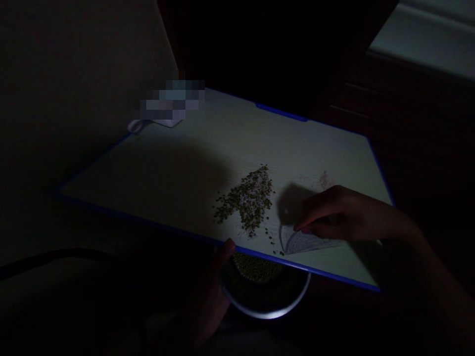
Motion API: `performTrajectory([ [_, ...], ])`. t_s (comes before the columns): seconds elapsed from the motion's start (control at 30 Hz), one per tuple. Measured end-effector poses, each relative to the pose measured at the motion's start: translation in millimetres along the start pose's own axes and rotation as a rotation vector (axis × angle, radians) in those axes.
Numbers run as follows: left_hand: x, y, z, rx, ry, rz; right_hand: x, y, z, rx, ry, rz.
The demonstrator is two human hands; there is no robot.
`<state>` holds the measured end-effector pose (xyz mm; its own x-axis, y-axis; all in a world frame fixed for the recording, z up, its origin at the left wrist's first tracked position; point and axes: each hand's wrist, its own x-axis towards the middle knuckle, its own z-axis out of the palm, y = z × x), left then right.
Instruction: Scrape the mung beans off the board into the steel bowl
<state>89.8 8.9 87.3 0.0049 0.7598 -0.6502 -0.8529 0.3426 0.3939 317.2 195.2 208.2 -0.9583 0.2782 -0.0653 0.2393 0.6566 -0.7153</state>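
In dim light, a loose patch of small green beans (248, 198), which look like mung beans, lies on a pale board with blue edging (319, 138). To its right, my right hand (345, 212) is closed in a pinch on a clear plastic protractor (306, 242), which rests on or just over the board. My left hand (215, 291) grips a metal bowl (274, 314) under the board's near edge, its thumb up by the blue rim. More green beans fill part of the bowl. Most left fingers are hidden below it.
A few stray beans lie near the board's front edge. Pale crumbs or dust (324, 179) are scattered behind my right hand. A blurred-out white object with a loop (170, 111) sits at the far left corner. A dark cable (67, 253) runs at left.
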Motion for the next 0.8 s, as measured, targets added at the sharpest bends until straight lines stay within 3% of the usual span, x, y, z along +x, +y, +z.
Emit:
performTrajectory([
  [0.17,-0.4,0.4,3.1,-0.007,0.001,0.038,0.6,1.4,-0.8,-0.040,0.081,-0.003],
  [0.3,1.9,0.0,-0.5,-0.014,-0.043,-0.001,1.5,-0.8,1.1,-0.008,0.046,-0.019],
  [0.6,-3.7,3.9,12.0,-0.014,0.073,-0.005,3.6,-7.4,3.7,0.035,-0.017,0.015],
  [0.8,-7.0,3.6,12.7,0.004,0.099,-0.011,-5.2,-1.7,-2.5,0.054,-0.058,0.176],
])
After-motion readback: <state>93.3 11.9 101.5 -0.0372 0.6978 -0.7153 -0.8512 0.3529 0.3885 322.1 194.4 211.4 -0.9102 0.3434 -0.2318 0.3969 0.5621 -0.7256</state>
